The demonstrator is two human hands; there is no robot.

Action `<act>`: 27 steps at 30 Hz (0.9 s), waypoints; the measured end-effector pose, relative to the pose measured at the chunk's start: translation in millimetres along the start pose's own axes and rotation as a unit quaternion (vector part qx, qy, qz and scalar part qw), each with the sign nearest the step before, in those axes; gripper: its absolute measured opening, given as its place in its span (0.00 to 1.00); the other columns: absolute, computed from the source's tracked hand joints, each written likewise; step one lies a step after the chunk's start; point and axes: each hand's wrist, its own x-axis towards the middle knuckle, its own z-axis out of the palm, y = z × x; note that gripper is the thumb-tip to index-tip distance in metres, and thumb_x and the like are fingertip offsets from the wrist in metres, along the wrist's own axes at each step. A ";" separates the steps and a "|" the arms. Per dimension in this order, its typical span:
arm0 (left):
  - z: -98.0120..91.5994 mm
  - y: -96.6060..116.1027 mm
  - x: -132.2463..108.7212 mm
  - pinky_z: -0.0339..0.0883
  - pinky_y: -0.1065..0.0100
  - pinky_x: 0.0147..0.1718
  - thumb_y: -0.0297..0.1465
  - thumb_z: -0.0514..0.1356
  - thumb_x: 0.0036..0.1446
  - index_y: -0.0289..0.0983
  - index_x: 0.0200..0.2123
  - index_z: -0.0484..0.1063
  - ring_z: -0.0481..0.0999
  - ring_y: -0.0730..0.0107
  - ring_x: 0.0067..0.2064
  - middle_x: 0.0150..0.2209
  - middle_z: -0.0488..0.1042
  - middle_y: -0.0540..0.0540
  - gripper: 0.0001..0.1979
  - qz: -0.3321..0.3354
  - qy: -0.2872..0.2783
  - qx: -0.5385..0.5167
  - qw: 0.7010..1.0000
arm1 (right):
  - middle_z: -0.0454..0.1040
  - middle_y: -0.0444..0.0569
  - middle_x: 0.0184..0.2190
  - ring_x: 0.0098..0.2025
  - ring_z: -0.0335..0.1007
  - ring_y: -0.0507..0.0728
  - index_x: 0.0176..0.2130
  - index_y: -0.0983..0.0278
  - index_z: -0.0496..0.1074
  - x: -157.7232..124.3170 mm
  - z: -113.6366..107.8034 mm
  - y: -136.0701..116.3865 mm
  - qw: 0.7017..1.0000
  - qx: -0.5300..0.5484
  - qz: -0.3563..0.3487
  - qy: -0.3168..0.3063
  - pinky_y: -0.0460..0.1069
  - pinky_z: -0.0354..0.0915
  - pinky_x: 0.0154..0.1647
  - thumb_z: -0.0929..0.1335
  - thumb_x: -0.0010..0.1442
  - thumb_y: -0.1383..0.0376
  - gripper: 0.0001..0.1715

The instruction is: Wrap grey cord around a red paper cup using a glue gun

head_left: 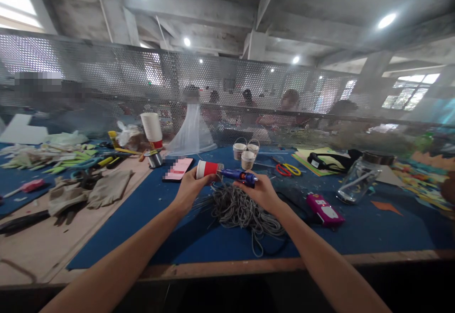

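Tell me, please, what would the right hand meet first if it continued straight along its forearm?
Beyond the blue glue gun it holds, the right hand would probably meet the front small paper cup, though depth is unclear and it might pass above.

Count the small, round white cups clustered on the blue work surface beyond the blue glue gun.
3: the left small white cup, the right small white cup, and the front small white cup, nearest the blue glue gun. Others could be hidden behind them.

Grey cord heap (245, 211) blocking the middle, small cups (248, 160) behind it, open blue mat (124, 221) at left
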 end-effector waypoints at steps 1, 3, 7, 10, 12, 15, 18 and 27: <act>0.2 0.5 -0.2 0.69 0.66 0.34 0.36 0.70 0.44 0.32 0.39 0.76 0.76 0.65 0.32 0.32 0.79 0.44 0.19 -0.001 0.001 -0.001 1.000 | 0.72 0.44 0.23 0.28 0.69 0.55 0.34 0.63 0.74 -0.1 -0.7 -0.9 1.000 -0.001 0.004 0.000 0.46 0.63 0.30 0.69 0.57 0.45 0.24; 0.4 1.2 -0.5 0.69 0.66 0.34 0.36 0.70 0.44 0.32 0.39 0.76 0.76 0.65 0.32 0.32 0.79 0.45 0.19 -0.001 0.002 0.001 1.000 | 0.71 0.43 0.23 0.28 0.68 0.54 0.33 0.62 0.74 -0.4 -2.6 -2.8 1.000 -0.002 0.008 -0.005 0.45 0.62 0.30 0.69 0.57 0.45 0.23; 0.3 1.5 -1.0 0.69 0.66 0.34 0.35 0.69 0.45 0.33 0.39 0.76 0.76 0.66 0.32 0.32 0.80 0.45 0.18 -0.002 0.004 0.005 1.000 | 0.71 0.43 0.23 0.28 0.67 0.54 0.33 0.62 0.73 -0.5 -6.4 -6.2 1.000 -0.012 0.008 -0.022 0.45 0.61 0.29 0.68 0.57 0.45 0.22; 0.2 1.5 -1.1 0.69 0.66 0.34 0.35 0.69 0.45 0.33 0.38 0.76 0.76 0.65 0.32 0.31 0.80 0.45 0.17 -0.001 0.002 0.009 1.000 | 0.70 0.43 0.23 0.27 0.66 0.54 0.32 0.62 0.73 0.1 -8.1 -8.3 0.999 -0.022 0.011 -0.026 0.45 0.61 0.29 0.68 0.57 0.45 0.22; 0.0 1.3 -0.8 0.69 0.65 0.34 0.35 0.69 0.45 0.33 0.38 0.76 0.77 0.64 0.32 0.31 0.80 0.45 0.17 0.001 0.001 0.010 1.000 | 0.70 0.43 0.22 0.27 0.65 0.54 0.32 0.61 0.73 0.4 -8.8 -9.5 0.999 -0.030 0.014 -0.029 0.45 0.61 0.29 0.68 0.57 0.45 0.22; -0.3 0.6 0.0 0.69 0.66 0.33 0.36 0.69 0.45 0.33 0.38 0.76 0.77 0.64 0.32 0.31 0.80 0.45 0.17 0.004 0.002 0.010 1.000 | 0.69 0.42 0.22 0.27 0.64 0.53 0.32 0.61 0.72 0.4 -9.7 -10.8 0.999 -0.039 0.010 -0.035 0.45 0.60 0.30 0.68 0.58 0.45 0.22; -0.7 -0.7 0.8 0.69 0.67 0.33 0.35 0.69 0.45 0.33 0.38 0.77 0.76 0.65 0.31 0.31 0.80 0.46 0.17 0.011 0.001 0.011 1.000 | 0.68 0.42 0.22 0.26 0.63 0.53 0.32 0.62 0.71 0.1 -10.5 -11.4 0.998 -0.046 -0.001 -0.037 0.45 0.59 0.30 0.68 0.59 0.46 0.22; -1.8 -2.3 1.4 0.69 0.67 0.33 0.35 0.69 0.46 0.33 0.38 0.76 0.76 0.66 0.31 0.31 0.79 0.46 0.17 0.011 0.000 0.018 1.000 | 0.68 0.41 0.22 0.26 0.64 0.52 0.32 0.62 0.70 -0.1 -11.1 -9.8 0.998 -0.053 -0.004 -0.044 0.44 0.58 0.30 0.67 0.59 0.44 0.23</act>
